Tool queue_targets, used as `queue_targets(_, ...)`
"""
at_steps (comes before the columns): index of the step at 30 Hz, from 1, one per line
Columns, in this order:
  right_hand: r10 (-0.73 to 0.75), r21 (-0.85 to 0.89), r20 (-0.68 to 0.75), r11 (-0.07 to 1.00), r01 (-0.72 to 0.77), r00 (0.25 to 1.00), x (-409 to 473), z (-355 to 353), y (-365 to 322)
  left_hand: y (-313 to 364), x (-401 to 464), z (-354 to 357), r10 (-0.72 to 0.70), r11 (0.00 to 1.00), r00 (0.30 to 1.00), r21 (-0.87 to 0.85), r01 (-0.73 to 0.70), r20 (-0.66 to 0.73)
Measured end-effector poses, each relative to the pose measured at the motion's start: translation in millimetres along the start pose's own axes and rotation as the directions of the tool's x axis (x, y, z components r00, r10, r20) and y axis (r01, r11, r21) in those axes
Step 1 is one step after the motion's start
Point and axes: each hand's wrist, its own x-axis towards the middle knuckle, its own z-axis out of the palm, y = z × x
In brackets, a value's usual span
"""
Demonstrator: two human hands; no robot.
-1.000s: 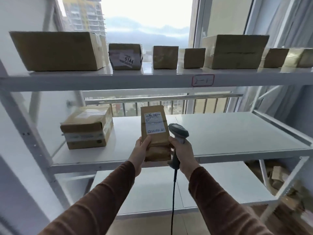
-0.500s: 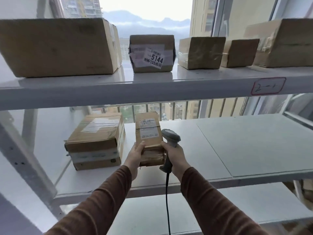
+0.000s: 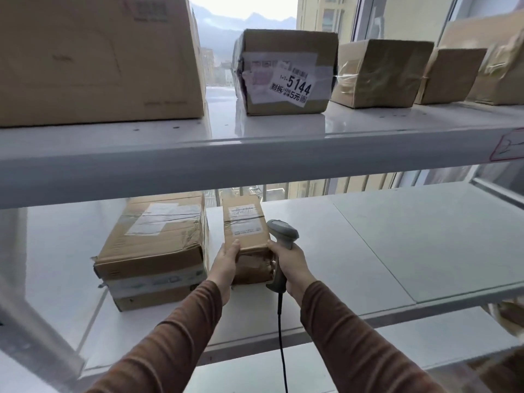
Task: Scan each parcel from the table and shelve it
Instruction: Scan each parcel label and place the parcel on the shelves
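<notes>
Fingers (image 3: 233, 245) of left hand (image 3: 225, 268) grasping parcel (image 3: 246, 239) on middle shelf (image 3: 397, 245), just right of taped box (image 3: 158, 248); right hand (image 3: 289, 265) gripping scanner (image 3: 282, 248). Shelving nearly done; release left.

Both arms outstretched; left hand (image 3: 225, 263) grip curled, right hand (image 3: 292, 265) fisted.
</notes>
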Motion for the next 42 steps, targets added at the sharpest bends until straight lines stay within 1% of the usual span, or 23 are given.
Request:
queue_targets(3, -0.020, -0.029, -0.014, 0.999, 0.019, 1.000, 1.8, 5.1, -1.5, 2.3, 0.0, -1.1, 0.009, 1.000, 1.000, 0.029, -0.008, -0.011)
queue_targets(5, -0.027, -0.038, -0.004, 0.999, 0.027, 1.000, 1.5, 6.5, -2.4, 6.1, -1.6, -2.8, 0.033, 0.997, 0.998, 0.076, -0.029, -0.050)
queue_targets(7, -0.044, -0.059, 0.001, 0.997, 0.044, 0.999, 0.6, 4.6, -3.8, 14.5, -6.0, -2.8, 0.094, 0.986, 0.992, 0.147, -0.081, -0.080)
queue_targets(8, -0.059, -0.067, -0.011, 0.996, 0.059, 0.998, 0.3, 2.5, -4.7, 20.0, -9.3, -2.0, 0.146, 0.971, 0.985, 0.203, -0.126, -0.089)
queue_targets(9, -0.081, -0.073, -0.024, 0.994, 0.079, 0.996, -0.2, -0.8, -6.2, 25.8, -12.4, -0.6, 0.214, 0.943, 0.972, 0.280, -0.179, -0.099)
queue_targets(11, -0.118, -0.108, -0.026, 0.988, 0.115, 0.993, -6.9, -8.0, -12.5, 38.4, -19.9, 5.5, 0.384, 0.837, 0.919, 0.454, -0.305, -0.090)
queue_targets(13, -0.137, -0.126, -0.037, 0.983, 0.132, 0.990, -15.1, -18.9, -20.3, 47.8, -29.3, 18.4, 0.514, 0.725, 0.857, 0.546, -0.420, -0.024)
queue_targets(15, -0.182, -0.108, -0.065, 0.979, 0.174, 0.981, -25.2, -34.7, -29.3, 53.3, -39.5, 39.1, 0.566, 0.667, 0.822, 0.549, -0.504, 0.068)
queue_targets(17, -0.235, -0.092, -0.114, 0.970, 0.225, 0.965, -37.0, -55.1, -38.8, 54.4, -50.0, 65.9, 0.563, 0.664, 0.812, 0.501, -0.555, 0.153)
queue_targets(19, -0.290, -0.095, -0.182, 0.956, 0.277, 0.940, -47.7, -82.4, -46.3, 51.3, -61.4, 96.3, 0.518, 0.706, 0.829, 0.442, -0.554, 0.211)
queue_targets(22, -0.346, -0.113, -0.293, 0.938, 0.327, 0.892, -69.4, -133.8, -57.7, 40.0, -81.1, 146.1, 0.422, 0.790, 0.859, 0.348, -0.506, 0.291)
queue_targets(24, -0.371, -0.136, -0.386, 0.929, 0.345, 0.845, -88.6, -172.9, -66.2, 30.0, -96.8, 182.7, 0.370, 0.825, 0.858, 0.298, -0.480, 0.358)
queue_targets(26, -0.391, -0.143, -0.475, 0.918, 0.370, 0.788, -110.4, -214.6, -73.4, 18.6, -115.8, 221.6, 0.326, 0.852, 0.837, 0.247, -0.462, 0.440)
queue_targets(28, -0.405, -0.146, -0.553, 0.907, 0.394, 0.728, -135.2, -255.0, -78.7, 6.7, -137.5, 260.4, 0.284, 0.871, 0.802, 0.208, -0.445, 0.525)
queue_targets(31, -0.417, -0.174, -0.676, 0.891, 0.419, 0.607, -180.4, -317.0, -83.9, -14.7, -177.9, 321.8, 0.221, 0.891, 0.735, 0.175, -0.420, 0.641)
queue_targets(33, -0.406, -0.173, -0.743, 0.885, 0.432, 0.532, -213.4, -358.2, -85.3, -30.0, -209.9, 360.9, 0.158, 0.905, 0.683, 0.172, -0.389, 0.713)
queue_targets(37, -0.367, -0.181, -0.846, 0.880, 0.438, 0.387, -285.1, -441.3, -83.0, -64.5, -283.2, 434.5, 0.087, 0.912, 0.546, 0.154, -0.381, 0.834)
queue_targets(42, -0.351, -0.239, -0.914, 0.870, 0.431, 0.202, -375.6, -547.2, -78.4, -111.7, -384.9, 522.7, -0.010, 0.929, 0.388, 0.152, -0.337, 0.922)
